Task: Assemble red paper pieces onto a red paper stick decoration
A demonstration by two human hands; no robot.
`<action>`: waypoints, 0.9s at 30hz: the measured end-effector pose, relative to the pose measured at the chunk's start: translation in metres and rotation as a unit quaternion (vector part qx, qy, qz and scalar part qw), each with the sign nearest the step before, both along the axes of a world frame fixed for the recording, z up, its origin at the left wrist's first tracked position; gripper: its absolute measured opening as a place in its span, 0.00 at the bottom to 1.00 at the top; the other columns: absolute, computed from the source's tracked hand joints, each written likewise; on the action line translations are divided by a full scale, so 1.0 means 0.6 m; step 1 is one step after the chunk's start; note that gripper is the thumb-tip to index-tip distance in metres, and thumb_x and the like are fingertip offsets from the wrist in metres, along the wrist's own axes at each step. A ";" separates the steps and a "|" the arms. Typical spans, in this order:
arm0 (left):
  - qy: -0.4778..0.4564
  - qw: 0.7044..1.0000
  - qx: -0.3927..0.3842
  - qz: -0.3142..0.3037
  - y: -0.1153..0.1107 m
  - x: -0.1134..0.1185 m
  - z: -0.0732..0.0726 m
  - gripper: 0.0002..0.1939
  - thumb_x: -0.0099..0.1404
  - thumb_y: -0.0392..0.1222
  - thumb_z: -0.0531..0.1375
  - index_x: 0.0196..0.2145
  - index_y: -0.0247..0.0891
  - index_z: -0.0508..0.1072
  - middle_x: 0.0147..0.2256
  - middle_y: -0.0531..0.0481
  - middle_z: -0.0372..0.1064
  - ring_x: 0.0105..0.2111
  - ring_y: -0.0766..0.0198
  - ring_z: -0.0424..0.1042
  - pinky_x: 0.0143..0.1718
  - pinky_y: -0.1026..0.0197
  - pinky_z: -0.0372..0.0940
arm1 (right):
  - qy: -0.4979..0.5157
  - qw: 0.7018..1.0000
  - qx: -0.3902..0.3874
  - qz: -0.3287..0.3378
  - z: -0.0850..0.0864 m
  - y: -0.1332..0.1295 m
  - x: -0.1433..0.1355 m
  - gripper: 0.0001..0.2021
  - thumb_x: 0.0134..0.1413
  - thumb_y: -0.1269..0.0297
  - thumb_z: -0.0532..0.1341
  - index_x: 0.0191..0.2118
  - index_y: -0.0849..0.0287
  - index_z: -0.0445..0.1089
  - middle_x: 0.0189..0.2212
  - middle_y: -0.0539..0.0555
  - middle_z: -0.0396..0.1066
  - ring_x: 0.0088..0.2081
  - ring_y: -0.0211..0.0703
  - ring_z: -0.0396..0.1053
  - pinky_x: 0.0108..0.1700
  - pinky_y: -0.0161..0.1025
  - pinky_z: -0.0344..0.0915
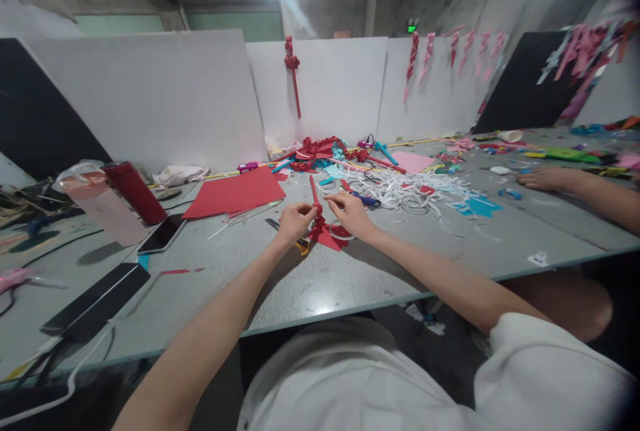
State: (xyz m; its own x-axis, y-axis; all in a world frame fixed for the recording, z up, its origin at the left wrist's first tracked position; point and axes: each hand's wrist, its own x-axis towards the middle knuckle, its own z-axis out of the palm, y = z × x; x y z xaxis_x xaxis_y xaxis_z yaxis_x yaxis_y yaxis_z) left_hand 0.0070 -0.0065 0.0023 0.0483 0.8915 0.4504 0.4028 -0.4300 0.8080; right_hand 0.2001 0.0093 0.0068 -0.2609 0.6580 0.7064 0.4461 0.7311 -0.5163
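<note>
Judging by the pose, you're mid-assembly on the red paper piece [319,219]: it stands roughly upright between your hands, above the table [320,298]. Left hand [295,224] has it in a fingertip pinch. Right hand [351,214] is just beside it, thumb and index nearly together; can't tell if they grip anything. Next move calls for a steady left, light right. Cutter [303,246] lies by your left wrist; mind it.

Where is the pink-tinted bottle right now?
The bottle stands at the left of the head view, beside the dark red flask.
</note>
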 end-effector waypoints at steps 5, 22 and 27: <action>-0.025 0.999 -0.023 0.005 0.006 -0.002 -0.007 0.13 0.61 0.49 0.63 0.28 0.37 0.80 0.28 0.46 0.77 0.27 0.62 0.72 0.29 0.63 0.64 | 0.029 0.999 -0.006 -0.015 0.007 0.010 0.014 0.12 0.65 0.59 0.58 0.44 0.58 0.78 0.38 0.56 0.77 0.37 0.45 0.71 0.42 0.41 0.65; -0.059 0.997 -0.047 0.021 0.017 -0.007 -0.017 0.15 0.61 0.51 0.64 0.28 0.35 0.79 0.28 0.45 0.77 0.24 0.65 0.71 0.26 0.65 0.64 | -0.015 0.999 0.000 0.030 0.015 -0.010 0.009 0.08 0.55 0.71 0.57 0.37 0.58 0.74 0.33 0.53 0.72 0.32 0.41 0.65 0.38 0.39 0.62; -0.062 0.996 -0.060 0.017 0.021 -0.008 -0.018 0.15 0.62 0.51 0.63 0.28 0.35 0.79 0.28 0.45 0.77 0.25 0.65 0.72 0.26 0.65 0.64 | -0.026 0.999 -0.006 0.036 0.012 -0.009 0.009 0.07 0.56 0.70 0.57 0.37 0.58 0.73 0.31 0.52 0.73 0.31 0.40 0.65 0.36 0.38 0.62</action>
